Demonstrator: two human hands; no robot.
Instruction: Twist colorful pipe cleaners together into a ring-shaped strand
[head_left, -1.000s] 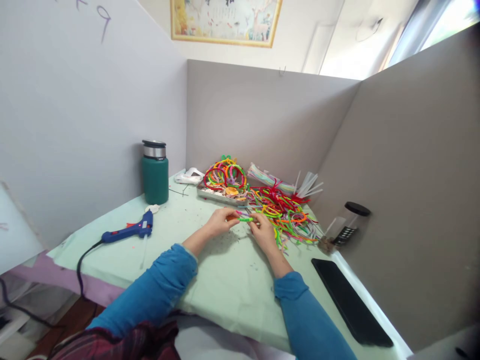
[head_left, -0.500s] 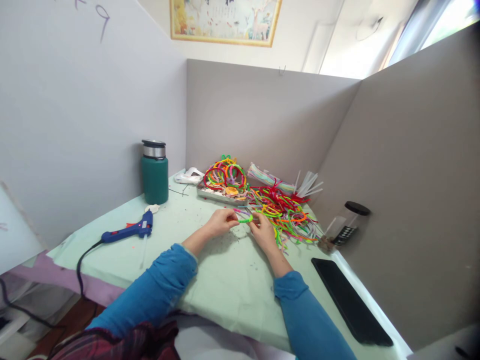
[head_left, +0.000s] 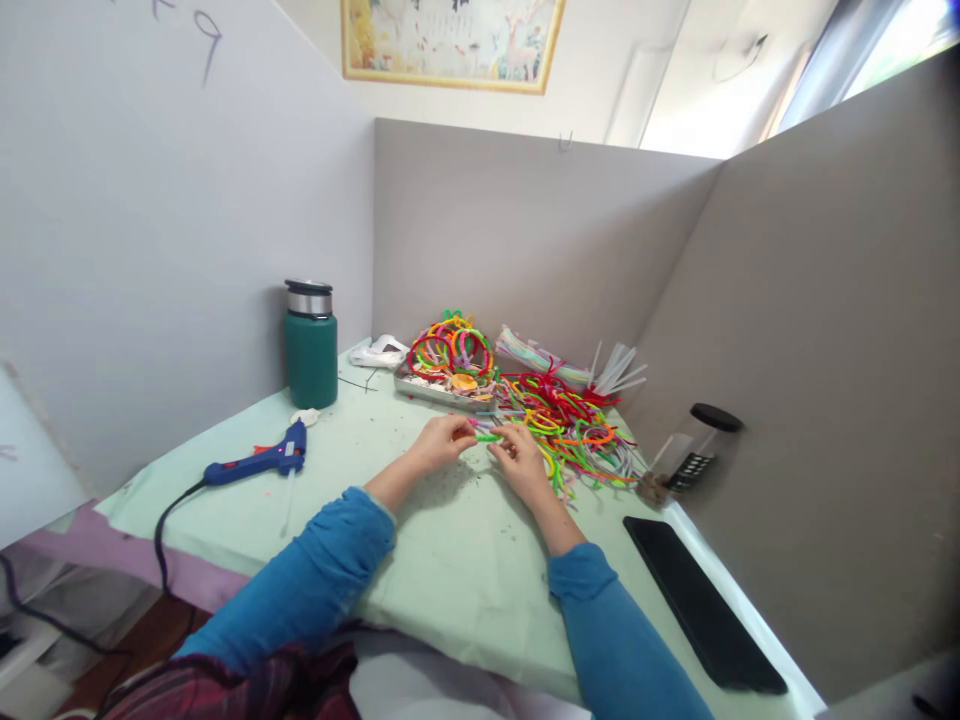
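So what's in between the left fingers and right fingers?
A small green and purple piece lies between the left fingers and the right fingers, in the head view.

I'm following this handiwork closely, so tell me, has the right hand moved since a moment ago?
Yes, slightly: the right hand's fingers have shifted left, toward the left hand, judged against the metal tray behind.
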